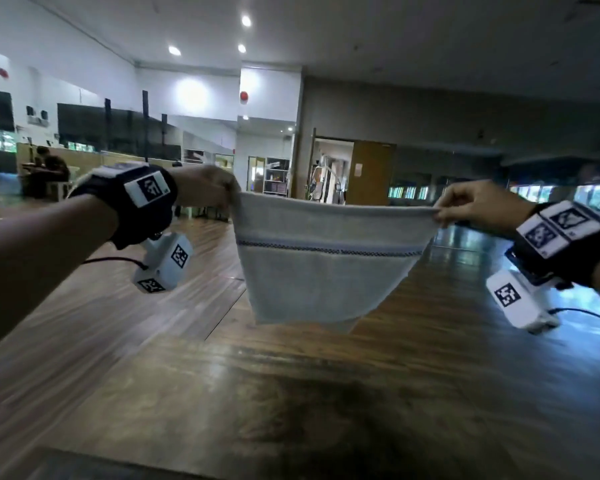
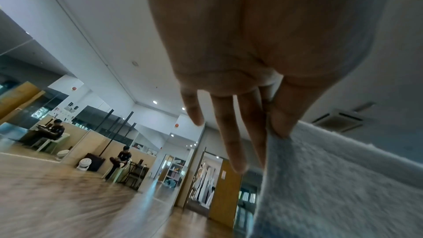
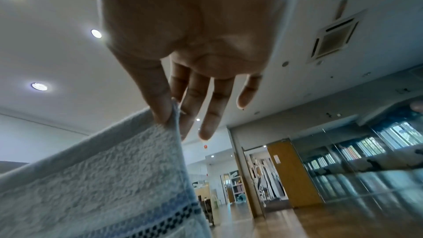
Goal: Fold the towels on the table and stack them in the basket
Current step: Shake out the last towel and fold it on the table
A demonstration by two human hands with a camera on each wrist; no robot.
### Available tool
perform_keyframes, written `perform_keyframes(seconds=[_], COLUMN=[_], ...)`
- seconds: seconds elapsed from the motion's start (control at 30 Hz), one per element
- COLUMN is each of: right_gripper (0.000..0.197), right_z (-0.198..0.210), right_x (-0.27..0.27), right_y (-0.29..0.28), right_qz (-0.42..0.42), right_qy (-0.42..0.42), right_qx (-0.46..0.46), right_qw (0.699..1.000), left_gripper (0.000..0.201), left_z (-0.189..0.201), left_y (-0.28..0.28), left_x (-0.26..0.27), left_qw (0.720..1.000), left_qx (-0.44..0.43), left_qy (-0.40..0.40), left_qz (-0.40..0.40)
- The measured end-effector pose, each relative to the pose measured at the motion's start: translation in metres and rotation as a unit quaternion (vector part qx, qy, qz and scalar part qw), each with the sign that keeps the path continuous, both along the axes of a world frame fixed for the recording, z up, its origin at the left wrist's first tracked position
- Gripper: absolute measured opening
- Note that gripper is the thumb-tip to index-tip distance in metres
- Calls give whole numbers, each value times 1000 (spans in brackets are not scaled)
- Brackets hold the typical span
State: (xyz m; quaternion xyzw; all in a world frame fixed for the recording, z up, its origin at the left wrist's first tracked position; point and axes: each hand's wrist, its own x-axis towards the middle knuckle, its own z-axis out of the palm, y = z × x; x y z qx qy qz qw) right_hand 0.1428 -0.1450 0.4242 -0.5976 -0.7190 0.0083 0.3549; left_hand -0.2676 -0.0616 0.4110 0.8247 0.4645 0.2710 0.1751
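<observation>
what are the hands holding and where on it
A towel, stretched in the air: left hand pinches one top corner, right hand pinches the other.

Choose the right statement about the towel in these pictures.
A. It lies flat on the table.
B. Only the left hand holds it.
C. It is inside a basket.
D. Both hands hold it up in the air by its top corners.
D: the left hand and the right hand each pinch a top corner of the towel, which hangs clear above the table.
</observation>
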Motion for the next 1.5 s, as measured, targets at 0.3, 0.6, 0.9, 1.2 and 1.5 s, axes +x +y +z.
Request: perform_keyframes(seconds=[0.3, 0.6, 0.9, 1.2, 1.5], right_gripper=[8, 15, 19, 3, 7], right_z=[-103, -236, -377, -411, -432], right_x=[15, 30, 32, 30, 50], right_y=[-24, -19, -2, 87, 191], right_qz=[29, 31, -22, -77, -91], right_qy=[34, 108, 96, 152, 87], right_qx=[-138, -205, -248, -242, -297], right_qw=[989, 972, 964, 955, 947], left_gripper=[11, 21, 20, 18, 24], left_z=[-114, -226, -354, -398, -412], left_y=[7, 12, 27, 102, 195], left_x=[2, 14, 33, 57, 87], left_qw=[982, 979, 961, 987, 969], left_qx=[-170, -180, -131, -88, -132], left_qy=[16, 64, 242, 120, 191], left_qz=[-84, -66, -16, 61, 82])
